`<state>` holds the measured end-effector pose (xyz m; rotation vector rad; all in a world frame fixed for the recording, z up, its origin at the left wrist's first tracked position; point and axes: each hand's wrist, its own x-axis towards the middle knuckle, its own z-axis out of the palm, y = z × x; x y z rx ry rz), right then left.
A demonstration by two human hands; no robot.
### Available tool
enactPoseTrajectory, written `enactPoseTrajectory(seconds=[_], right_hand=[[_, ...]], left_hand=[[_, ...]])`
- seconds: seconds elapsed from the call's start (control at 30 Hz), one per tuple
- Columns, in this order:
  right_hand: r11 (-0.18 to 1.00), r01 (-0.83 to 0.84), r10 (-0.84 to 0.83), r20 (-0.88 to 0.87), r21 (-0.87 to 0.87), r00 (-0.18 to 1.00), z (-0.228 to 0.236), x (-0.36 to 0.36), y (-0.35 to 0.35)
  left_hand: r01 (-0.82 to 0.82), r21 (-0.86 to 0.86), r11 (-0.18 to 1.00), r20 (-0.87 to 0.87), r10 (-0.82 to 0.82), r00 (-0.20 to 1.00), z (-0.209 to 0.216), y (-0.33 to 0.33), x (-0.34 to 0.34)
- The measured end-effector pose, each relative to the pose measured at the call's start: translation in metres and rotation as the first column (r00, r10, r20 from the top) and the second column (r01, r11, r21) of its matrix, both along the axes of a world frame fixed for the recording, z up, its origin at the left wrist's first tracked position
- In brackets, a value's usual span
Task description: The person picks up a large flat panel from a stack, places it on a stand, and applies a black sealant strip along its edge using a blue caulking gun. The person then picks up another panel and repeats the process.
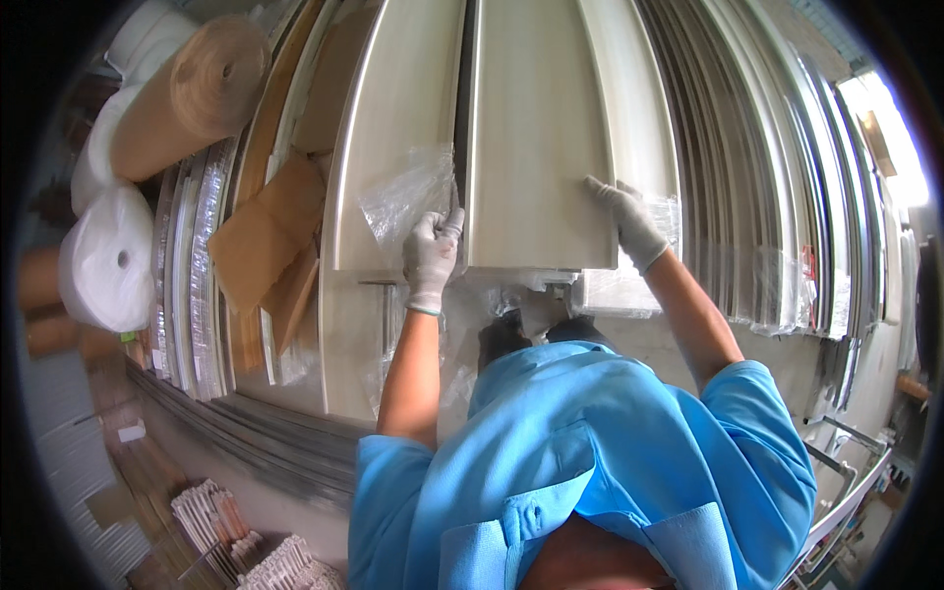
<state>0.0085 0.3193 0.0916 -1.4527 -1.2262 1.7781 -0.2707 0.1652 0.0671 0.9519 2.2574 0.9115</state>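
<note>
a long pale cream panel point(536, 147) with a faint wood grain is seen standing on end in the middle of the view, its lower edge just above the person's blue shirt point(590, 462) and its length running up out of the picture. it is gripped at its left edge by the gloved left hand point(431, 258), whose fingers are curled tight around that edge, close to the bottom corner, with the thumb pointing up. the gloved right hand point(629, 224) is laid flat against the panel's face near its right edge, the fingers spread and pressed on the surface rather than closed around anything. a dark narrow gap is left between this panel and a second pale panel point(393, 128) just to its left, where a crumpled sheet of clear plastic wrap point(408, 197) is hanging beside the left hand. more clear wrap is bunched under the lower edge of the held panel. further left, brown cardboard pieces point(261, 241) are leaned among thin boards, and beyond them a brown paper roll point(187, 93) and white foam rolls point(106, 258) are stacked. on the right, many slim metal profiles point(767, 177) are stood side by side, well apart from both hands.
</note>
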Motion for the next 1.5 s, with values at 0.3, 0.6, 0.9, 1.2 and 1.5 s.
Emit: enactPoseTrajectory(seconds=[0.3, 0.6, 0.9, 1.2, 1.5], right_hand=[[0.998, -0.004, -0.006, -0.173, -0.058, 0.985, 0.074, 0.016, 0.003], [0.998, 0.009, -0.026, -0.255, -0.069, 0.967, -0.004, 0.023, -0.004], [0.998, 0.058, -0.064, -0.157, -0.038, 0.986, -0.058, 0.056, -0.074], [0.998, 0.02, -0.024, -0.079, -0.057, 0.997, -0.033, 0.066, -0.159], [0.991, 0.124, -0.128, -0.088, -0.044, 0.988, -0.047, 0.081, -0.162]], left_hand=[[-0.179, 0.289, 0.941, 0.933, -0.235, 0.272, 0.007, 0.017, 0.015], [0.154, 0.224, 0.962, 0.669, -0.267, 0.694, -0.031, 0.046, 0.019], [0.163, 0.099, 0.982, 0.704, -0.185, 0.686, -0.045, -0.043, 0.053], [0.02, 0.06, 0.998, 0.85, -0.062, 0.523, -0.065, -0.134, 0.073], [0.061, 0.058, 0.996, 0.857, -0.081, 0.509, -0.045, -0.123, 0.093]])
